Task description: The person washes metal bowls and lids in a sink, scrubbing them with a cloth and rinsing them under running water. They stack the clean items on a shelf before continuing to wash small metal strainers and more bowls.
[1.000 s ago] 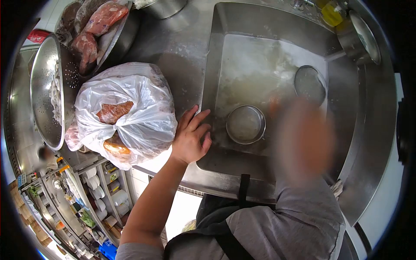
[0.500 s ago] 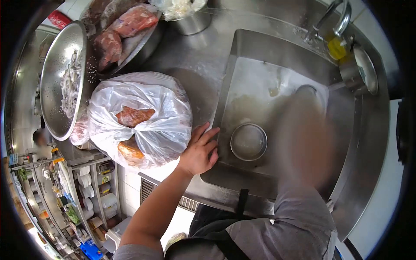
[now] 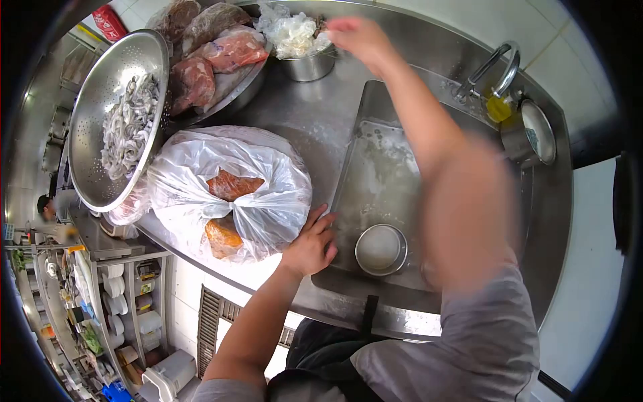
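Observation:
My left hand [image 3: 309,249] lies on the near-left rim of the sink [image 3: 339,194], fingers spread and holding nothing. Its fingertips are right beside a large knotted clear plastic bag [image 3: 271,224] with orange-brown pieces showing through. My right hand [image 3: 362,43] reaches across the sink to the back counter, its fingers curled at the right side of a small metal pot [image 3: 309,69]. White crumpled plastic [image 3: 295,37] fills that pot, with a small dark bit near my fingertips. What the fingers hold is hidden. In the sink's cloudy water sits a round metal bowl [image 3: 380,250].
A colander [image 3: 84,124] of sliced squid-like rings [image 3: 130,127] leans at the left. Behind it, a large basin [image 3: 251,87] holds wrapped raw meat [image 3: 231,50]. The faucet [image 3: 506,67] and a pot with a lid [image 3: 536,134] stand at the right back. Shelves [image 3: 127,288] and a person [image 3: 50,208] are lower left.
My right hand has moved from over the right side of the sink up to the metal pot at the back. My left hand has stayed on the rim. The view has shifted slightly.

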`<action>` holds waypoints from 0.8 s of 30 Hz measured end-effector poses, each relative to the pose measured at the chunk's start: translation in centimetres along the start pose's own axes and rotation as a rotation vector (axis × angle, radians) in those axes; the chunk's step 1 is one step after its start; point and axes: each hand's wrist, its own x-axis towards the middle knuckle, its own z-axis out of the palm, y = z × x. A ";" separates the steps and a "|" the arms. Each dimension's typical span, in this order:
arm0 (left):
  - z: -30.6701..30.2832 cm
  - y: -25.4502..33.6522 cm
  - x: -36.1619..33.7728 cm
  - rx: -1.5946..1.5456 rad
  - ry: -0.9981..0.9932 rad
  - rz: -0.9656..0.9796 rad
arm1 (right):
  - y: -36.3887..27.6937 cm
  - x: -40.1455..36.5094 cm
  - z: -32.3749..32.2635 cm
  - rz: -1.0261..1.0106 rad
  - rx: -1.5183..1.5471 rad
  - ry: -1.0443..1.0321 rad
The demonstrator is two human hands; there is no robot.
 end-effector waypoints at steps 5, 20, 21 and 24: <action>0.0 0.0 -0.1 0.008 0.003 0.007 | 2.8 3.6 -1.0 -0.034 -0.307 0.101; 0.1 0.0 0.6 0.037 0.023 0.036 | 30.3 -43.1 -4.7 0.866 -1.154 -0.336; 0.2 -0.1 0.5 0.042 0.025 0.033 | 30.9 -42.6 -5.0 0.890 -1.148 -0.596; 0.4 -0.4 0.6 0.089 0.018 0.069 | 30.7 -41.9 -4.5 1.137 -1.021 -0.535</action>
